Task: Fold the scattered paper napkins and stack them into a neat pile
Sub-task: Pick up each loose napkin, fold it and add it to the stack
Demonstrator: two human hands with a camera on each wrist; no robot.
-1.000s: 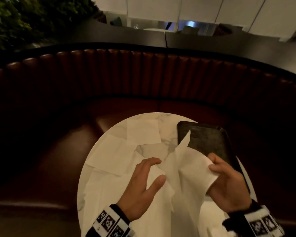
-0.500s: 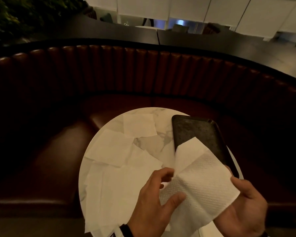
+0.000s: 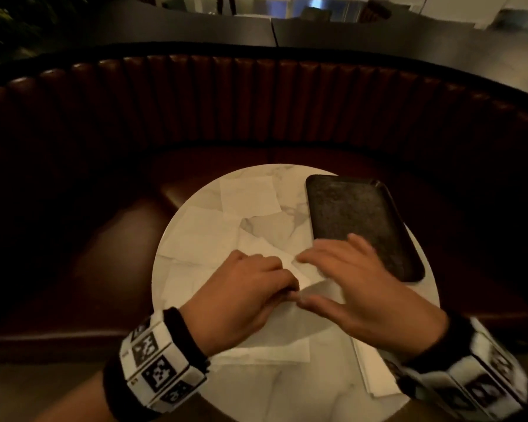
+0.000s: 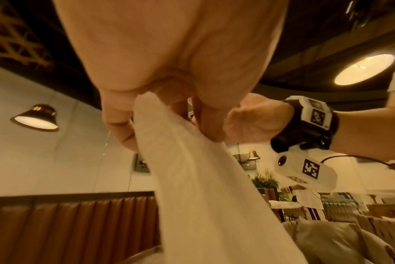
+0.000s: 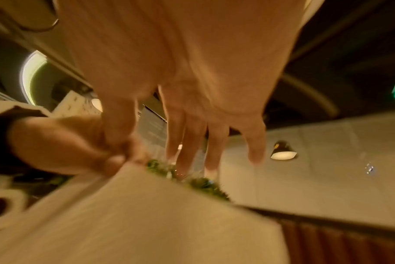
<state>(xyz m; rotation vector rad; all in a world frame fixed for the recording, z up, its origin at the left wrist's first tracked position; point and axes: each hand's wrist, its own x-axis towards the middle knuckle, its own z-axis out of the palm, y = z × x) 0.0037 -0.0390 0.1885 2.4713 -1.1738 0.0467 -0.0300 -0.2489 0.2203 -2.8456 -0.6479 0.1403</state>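
Observation:
A white paper napkin (image 3: pixel 313 274) lies low over the round marble table (image 3: pixel 287 394), between my two hands. My left hand (image 3: pixel 287 284) pinches one edge of it with curled fingers; the left wrist view shows the napkin (image 4: pixel 203 187) hanging from that pinch. My right hand (image 3: pixel 299 278) is spread over the napkin with straight fingers (image 5: pixel 187 142), its thumb near the left thumb. Several unfolded napkins (image 3: pixel 201 236) lie scattered on the left and far side of the table, one square (image 3: pixel 250 194) farthest away.
A black rectangular tray (image 3: pixel 357 220) sits on the right side of the table, just beyond my right hand. A folded napkin pile (image 3: pixel 375 376) lies at the front right, partly under my right wrist. A dark red booth seat (image 3: pixel 73 269) curves around the table.
The napkin was held up and spread in the air between both hands. It has come down to the table, the hands have closed together, and the right hand has flattened over it.

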